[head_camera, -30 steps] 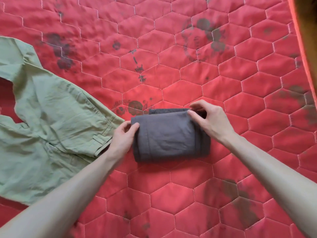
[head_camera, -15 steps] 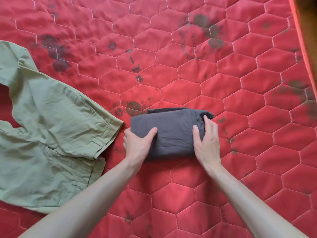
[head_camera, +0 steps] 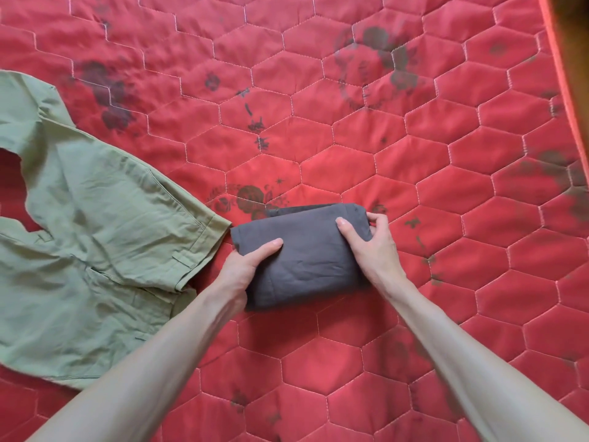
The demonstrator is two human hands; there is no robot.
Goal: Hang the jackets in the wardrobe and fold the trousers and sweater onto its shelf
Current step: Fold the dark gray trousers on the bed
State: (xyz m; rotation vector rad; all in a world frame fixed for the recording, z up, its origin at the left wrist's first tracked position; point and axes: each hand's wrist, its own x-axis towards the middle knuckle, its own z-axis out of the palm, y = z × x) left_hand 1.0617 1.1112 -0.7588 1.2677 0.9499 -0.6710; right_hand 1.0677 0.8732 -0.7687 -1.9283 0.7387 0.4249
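While your left hand (head_camera: 245,266) and right hand (head_camera: 371,247) clasp the folded grey trousers (head_camera: 302,260) near-centre on the red quilt (head_camera: 414,161), lift by both ends, since soft cloth sags and unfolds.

Both bare forearms extend forward from the lower corners of the view and converge toward the centre. The left hand (head_camera: 243,269) grips the folded dark trousers (head_camera: 302,256) at their left end — thumb on top, fingers curled underneath. The right hand (head_camera: 371,247) grips the right end — thumb on top, fingers wrapped round the edge.
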